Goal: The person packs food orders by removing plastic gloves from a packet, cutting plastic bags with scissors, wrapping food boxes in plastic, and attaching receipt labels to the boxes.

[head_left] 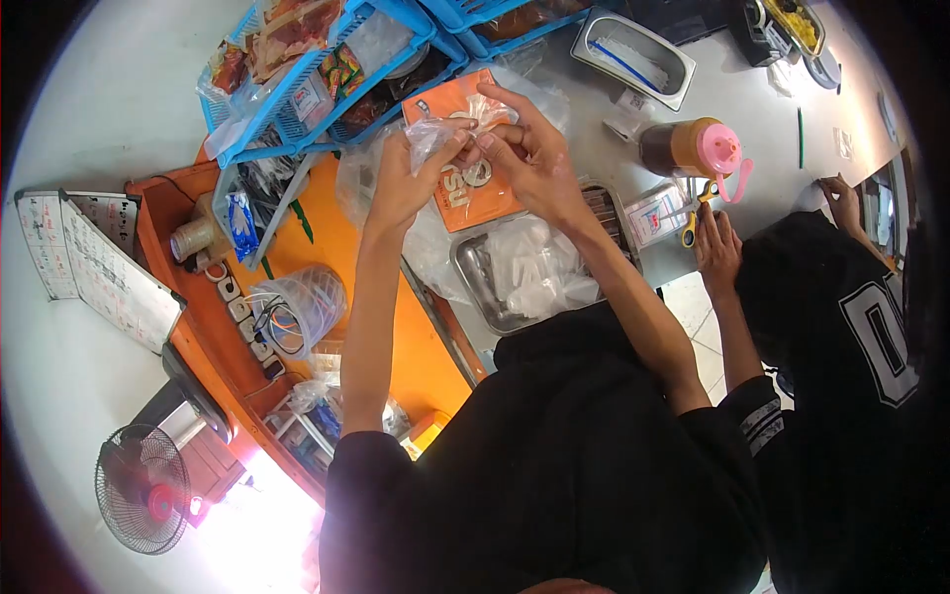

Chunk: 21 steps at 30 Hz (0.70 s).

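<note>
Both of my hands hold a clear plastic bag (427, 139) above an orange packet (460, 206). My left hand (421, 168) pinches the bag at the left. My right hand (529, 158) grips its gathered part from the right, thumb and fingertips together and one finger raised. The two hands' fingertips nearly meet. Just below them, a metal tray (482, 287) bears more clear plastic bags (534, 262).
Blue baskets (287, 124) with packets stand at the upper left. A pink-lidded jug (688, 148), yellow scissors (699, 213) and a metal container (633, 59) are at the right. A co-worker's hand (717, 247) rests beside the scissors. A plastic tub (317, 302) holds cables.
</note>
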Available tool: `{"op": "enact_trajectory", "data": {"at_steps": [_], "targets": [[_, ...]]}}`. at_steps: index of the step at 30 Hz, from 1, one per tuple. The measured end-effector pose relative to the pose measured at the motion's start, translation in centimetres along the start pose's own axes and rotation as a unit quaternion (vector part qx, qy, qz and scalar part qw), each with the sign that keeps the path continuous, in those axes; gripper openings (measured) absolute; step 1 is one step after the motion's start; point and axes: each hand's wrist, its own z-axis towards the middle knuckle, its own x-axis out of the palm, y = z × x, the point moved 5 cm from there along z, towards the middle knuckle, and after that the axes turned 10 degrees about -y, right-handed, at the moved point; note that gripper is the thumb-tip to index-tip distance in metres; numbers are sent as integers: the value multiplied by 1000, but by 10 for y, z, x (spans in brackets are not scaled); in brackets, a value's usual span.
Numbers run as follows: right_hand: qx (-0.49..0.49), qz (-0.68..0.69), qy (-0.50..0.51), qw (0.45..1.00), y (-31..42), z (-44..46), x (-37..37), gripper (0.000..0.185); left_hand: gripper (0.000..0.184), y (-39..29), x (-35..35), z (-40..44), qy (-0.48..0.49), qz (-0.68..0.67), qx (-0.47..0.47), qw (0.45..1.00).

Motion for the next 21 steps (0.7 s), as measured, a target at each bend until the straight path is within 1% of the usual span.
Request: {"op": "enact_trajectory", "data": {"at_steps": [4, 6, 9, 15, 18, 20, 21], "targets": [[-4, -39, 30, 999, -6, 5, -3, 45, 26, -1, 1, 0, 9, 16, -1, 1000], [14, -53, 40, 998, -5, 6, -2, 43, 27, -2, 2, -1, 16, 25, 4, 1000], [42, -49, 43, 997, -2, 6, -3, 42, 27, -4, 4, -3, 7, 27, -5, 1000], [62, -49, 19, 997, -7, 8, -7, 42, 28, -2, 5, -4, 2, 43, -7, 999], [61, -41, 18, 997, -6, 8, -8, 43, 27, -2, 6, -3, 17, 44, 16, 999], [46, -59, 34, 997, -3, 7, -9, 43, 25, 0, 6, -2, 5, 19, -21, 1000], [33, -77, 49, 995, -2, 6, -8, 43, 25, -1, 7, -2, 5, 19, -21, 1000]]}}
